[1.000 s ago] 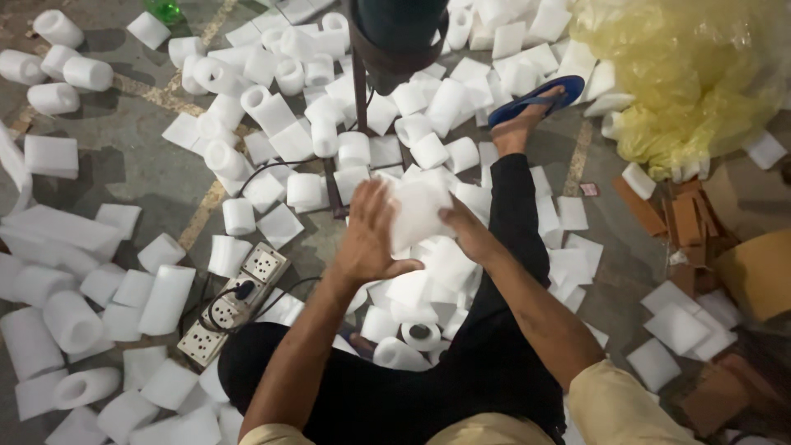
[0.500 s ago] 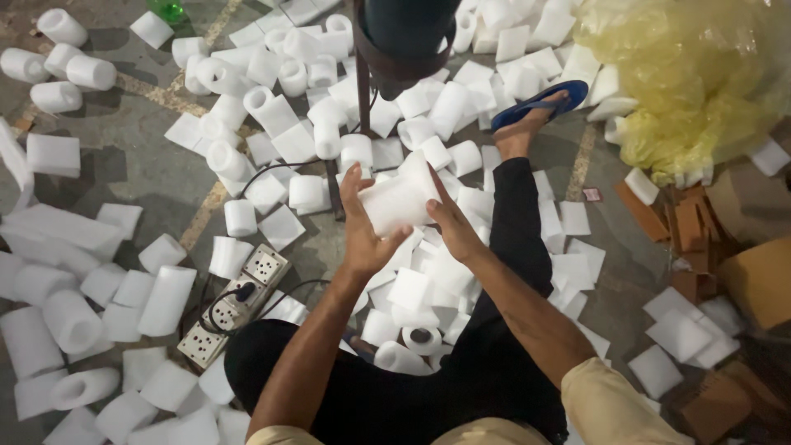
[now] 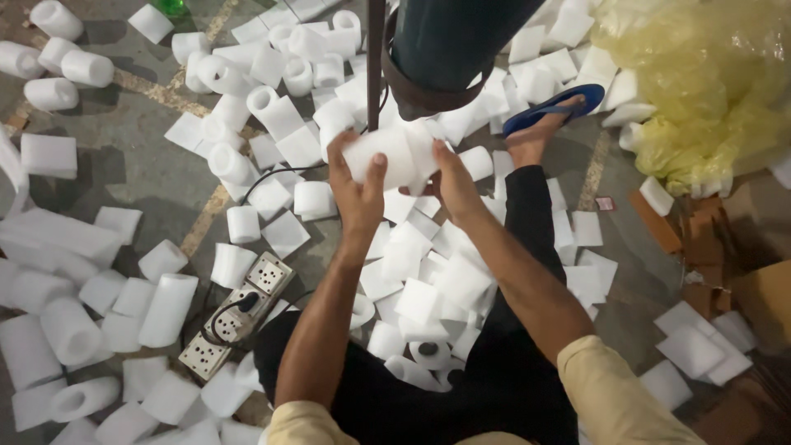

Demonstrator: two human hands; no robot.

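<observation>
Person is sitting on the floor (image 3: 132,165) in dark trousers, and flat foam squares (image 3: 428,284) are lying piled across the lap and between the legs, several curled into short tubes. Off the left knee a white power strip (image 3: 239,317) is lying with a black cord plugged in. Above the lap both hands are lifted and working one white foam sheet (image 3: 387,156), which is sitting just below the dark cylinder. Left hand (image 3: 356,191) is gripping the sheet's left edge, thumb up on the front face, fingers (image 3: 344,147) wrapping behind. Right hand (image 3: 451,183) is closing on the right edge, fingers curling round the back, so the sheet is bending into a roll between them. Judging by how easily it is curving, the foam is looking very light, soft and springy, not slippery, probably creasing or tearing if pinched hard; taking it by the two opposite edges with flat fingers seems best. Further out, rolled foam tubes (image 3: 272,107) are lying scattered over the floor, a foot in a blue sandal (image 3: 554,107) is resting beyond the right hand, a dark cylinder (image 3: 453,49) on a thin pole is standing over the sheet, and a yellow plastic bag (image 3: 700,82) is slumping at far right beside brown cardboard pieces (image 3: 709,239).
</observation>
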